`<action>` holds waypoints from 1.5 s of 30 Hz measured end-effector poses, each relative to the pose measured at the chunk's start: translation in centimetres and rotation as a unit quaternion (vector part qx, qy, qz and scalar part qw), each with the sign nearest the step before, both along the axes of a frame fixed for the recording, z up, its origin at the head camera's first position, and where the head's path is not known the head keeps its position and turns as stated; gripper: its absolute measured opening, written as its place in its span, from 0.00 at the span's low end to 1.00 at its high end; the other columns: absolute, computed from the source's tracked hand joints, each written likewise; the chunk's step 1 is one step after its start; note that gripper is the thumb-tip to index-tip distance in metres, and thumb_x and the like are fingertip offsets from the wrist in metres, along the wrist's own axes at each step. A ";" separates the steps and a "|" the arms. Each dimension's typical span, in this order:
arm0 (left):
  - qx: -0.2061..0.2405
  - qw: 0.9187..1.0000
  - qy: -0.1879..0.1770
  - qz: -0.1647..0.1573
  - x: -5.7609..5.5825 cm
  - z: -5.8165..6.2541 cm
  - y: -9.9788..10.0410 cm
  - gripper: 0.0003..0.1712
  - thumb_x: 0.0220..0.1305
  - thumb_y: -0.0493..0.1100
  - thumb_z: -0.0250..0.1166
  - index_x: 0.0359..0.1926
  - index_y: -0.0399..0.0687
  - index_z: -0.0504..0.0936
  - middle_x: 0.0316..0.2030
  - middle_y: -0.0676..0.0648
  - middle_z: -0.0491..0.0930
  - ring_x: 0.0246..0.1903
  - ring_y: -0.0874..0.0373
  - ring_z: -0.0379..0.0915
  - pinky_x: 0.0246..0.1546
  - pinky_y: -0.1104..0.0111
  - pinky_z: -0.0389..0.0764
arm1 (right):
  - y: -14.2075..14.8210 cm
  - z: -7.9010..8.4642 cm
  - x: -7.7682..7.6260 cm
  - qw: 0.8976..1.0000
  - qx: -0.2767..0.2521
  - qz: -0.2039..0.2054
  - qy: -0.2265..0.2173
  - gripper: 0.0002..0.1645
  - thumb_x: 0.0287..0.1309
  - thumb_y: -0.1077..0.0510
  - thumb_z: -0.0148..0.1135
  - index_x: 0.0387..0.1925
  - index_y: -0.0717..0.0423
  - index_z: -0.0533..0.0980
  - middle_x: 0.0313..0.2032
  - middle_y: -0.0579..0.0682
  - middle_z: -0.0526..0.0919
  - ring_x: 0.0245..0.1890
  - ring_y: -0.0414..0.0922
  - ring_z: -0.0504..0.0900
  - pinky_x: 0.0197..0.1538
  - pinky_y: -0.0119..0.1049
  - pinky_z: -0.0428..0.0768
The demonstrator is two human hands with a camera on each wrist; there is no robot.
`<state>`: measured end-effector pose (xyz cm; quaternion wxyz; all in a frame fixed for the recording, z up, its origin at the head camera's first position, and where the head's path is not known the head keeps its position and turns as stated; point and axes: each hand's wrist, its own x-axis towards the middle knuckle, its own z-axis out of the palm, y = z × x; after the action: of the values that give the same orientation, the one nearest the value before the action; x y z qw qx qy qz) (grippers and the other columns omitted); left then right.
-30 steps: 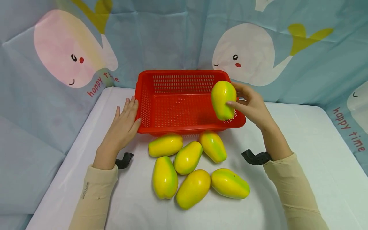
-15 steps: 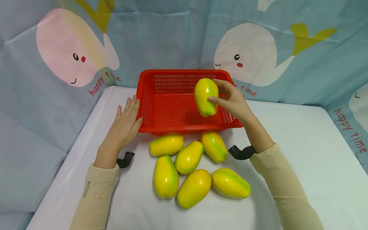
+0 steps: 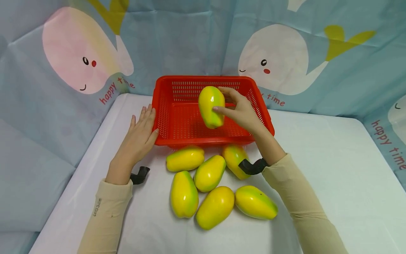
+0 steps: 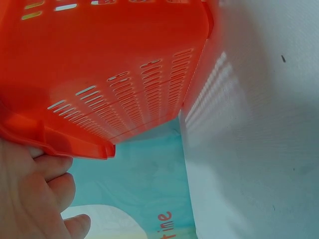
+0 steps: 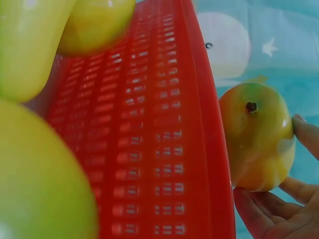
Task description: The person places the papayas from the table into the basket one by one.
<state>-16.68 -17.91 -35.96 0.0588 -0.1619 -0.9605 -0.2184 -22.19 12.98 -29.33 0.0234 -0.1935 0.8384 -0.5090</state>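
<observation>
In the head view, a little above the middle of the frame, we see the glossy, oval, yellow-green fruit (image 3: 208,104). It is held over the opening of the red rectangular plastic basket (image 3: 203,141), whose walls have many slots. The right hand (image 3: 241,112) pinches this fruit from its right side: the thumb lies on the near face, and the other fingers go behind it. In the right wrist view, at the right of the frame, we notice a small dark stem mark (image 5: 251,107) on the fruit. There the rim of the basket passes over one edge of the fruit; whether they touch, we cannot tell.

The left hand (image 3: 137,134), at the left of the centre in the head view, rests against the left rim of the basket. Its fingers are straight and only slightly spread, with the thumb apart from them.

In the lower middle of the head view, six similar yellow-green fruits (image 3: 210,173) lie close together on the white counter (image 3: 317,158). The one at the upper right of this group is partly covered by the black curved piece (image 3: 253,166) near the right wrist. Both arms wear beige sleeves (image 3: 304,197). Across the upper part of the frame we find the light-blue cloth (image 3: 190,42), printed with whales (image 3: 276,60) and the red words "happy time".
</observation>
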 end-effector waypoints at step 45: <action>-0.005 1.000 -0.002 -0.002 0.1 0.2 0.0 0.37 0.71 0.48 0.44 0.73 0.36 0.43 0.73 0.41 0.39 0.72 0.49 0.29 0.67 0.47 0.33 | -8.4 -2.9 -1.5 0.985 0.142 0.072 -0.062 0.41 0.55 0.48 0.66 0.66 0.55 0.62 0.55 0.50 0.74 0.51 0.44 0.74 0.51 0.32 0.75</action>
<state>-16.60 -17.90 -35.78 0.0560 -0.1640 -0.9613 -0.2144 -23.67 4.57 -32.22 0.1398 -0.2163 0.8830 -0.3924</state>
